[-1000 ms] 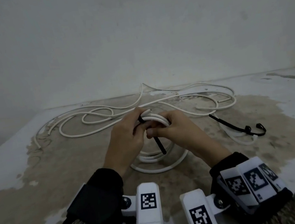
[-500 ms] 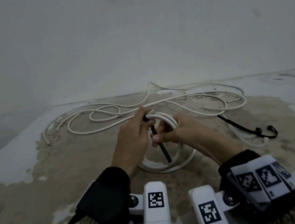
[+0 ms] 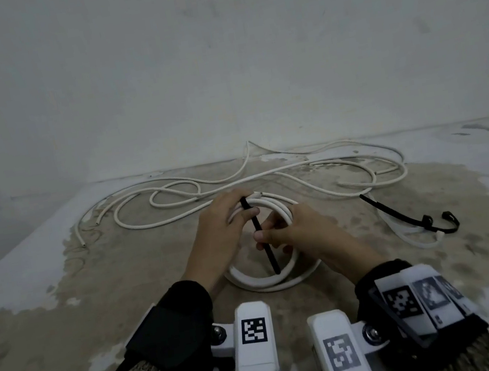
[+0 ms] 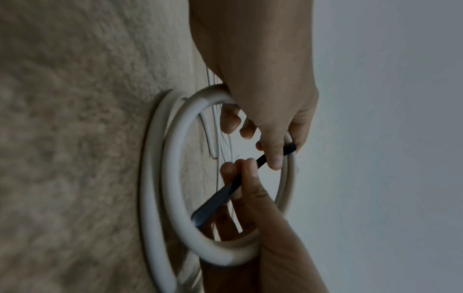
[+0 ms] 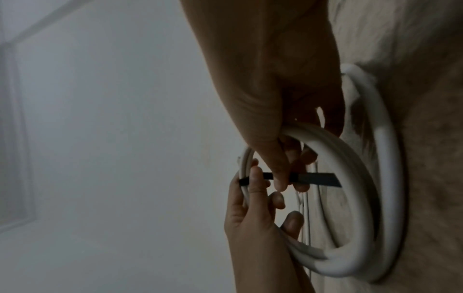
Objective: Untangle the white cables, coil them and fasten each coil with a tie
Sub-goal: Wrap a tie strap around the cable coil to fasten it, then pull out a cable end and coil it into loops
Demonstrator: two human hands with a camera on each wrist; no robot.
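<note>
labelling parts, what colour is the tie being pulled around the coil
Black. The tie shows best in the head view, against the white coil.

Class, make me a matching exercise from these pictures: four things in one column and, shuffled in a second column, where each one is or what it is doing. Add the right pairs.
Things
1. left hand
2. right hand
3. black tie
4. spare black tie

States
A. lies on the floor, right of the coil
B. wrapped over the top of the white coil
C. pinches the tie's free end
D. grips the coil's top

Pairs: 1-D, 2-C, 3-B, 4-A
</note>
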